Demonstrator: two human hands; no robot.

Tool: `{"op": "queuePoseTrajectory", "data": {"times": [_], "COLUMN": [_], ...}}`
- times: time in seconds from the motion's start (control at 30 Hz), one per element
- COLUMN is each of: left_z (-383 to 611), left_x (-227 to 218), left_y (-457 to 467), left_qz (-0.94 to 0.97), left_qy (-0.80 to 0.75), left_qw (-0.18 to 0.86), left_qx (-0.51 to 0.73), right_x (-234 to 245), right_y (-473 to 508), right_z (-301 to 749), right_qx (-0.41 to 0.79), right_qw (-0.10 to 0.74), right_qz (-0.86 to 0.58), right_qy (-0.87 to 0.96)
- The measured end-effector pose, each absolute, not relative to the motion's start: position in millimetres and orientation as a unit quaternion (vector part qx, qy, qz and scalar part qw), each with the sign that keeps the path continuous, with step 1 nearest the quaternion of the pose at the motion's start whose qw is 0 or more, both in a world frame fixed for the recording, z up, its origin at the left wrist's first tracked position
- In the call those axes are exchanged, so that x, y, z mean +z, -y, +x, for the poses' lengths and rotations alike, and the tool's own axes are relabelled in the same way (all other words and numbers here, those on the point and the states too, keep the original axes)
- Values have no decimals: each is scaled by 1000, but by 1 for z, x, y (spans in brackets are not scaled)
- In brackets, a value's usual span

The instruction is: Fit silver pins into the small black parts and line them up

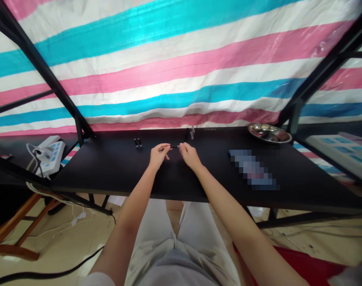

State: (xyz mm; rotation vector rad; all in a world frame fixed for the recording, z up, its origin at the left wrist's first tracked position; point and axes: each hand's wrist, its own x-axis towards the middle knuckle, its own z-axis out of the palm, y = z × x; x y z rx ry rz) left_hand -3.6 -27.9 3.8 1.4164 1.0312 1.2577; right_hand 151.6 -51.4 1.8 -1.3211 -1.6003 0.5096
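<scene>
Arms (139, 190) outstretched, left hand (158, 155) and right hand (191, 155) pinch a black tube (174, 146).

Looks like some kinda makeshift workshop, can't say for sure. Striped plastic sheeting (169, 71) fills the top of the frame behind a black bench (109, 171), plus there's a power strip (55, 158) at left and cables (44, 274) across the lower-left floor (58, 248).

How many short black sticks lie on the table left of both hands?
2: the left stick and, close beside it, the right stick, both left of the left hand.
</scene>
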Motion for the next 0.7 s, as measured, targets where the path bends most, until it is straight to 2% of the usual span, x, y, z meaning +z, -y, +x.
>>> {"op": "queuePoseTrajectory", "data": {"times": [0.23,0.5,0.7], "left_z": [-5,-8,-4], "left_x": [6,2,3], "left_y": [28,23,26], "left_qz": [556,520,561], "left_qy": [-426,-433,-418], "left_qw": [496,531,555], "left_qx": [514,510,449], "right_x": [8,3,0], "right_y": [56,50,44], "right_z": [153,156,152], "right_qx": [181,200,237], "right_qw": [524,628,590], "right_qz": [-563,-531,-494], "right_qy": [613,532,593]}}
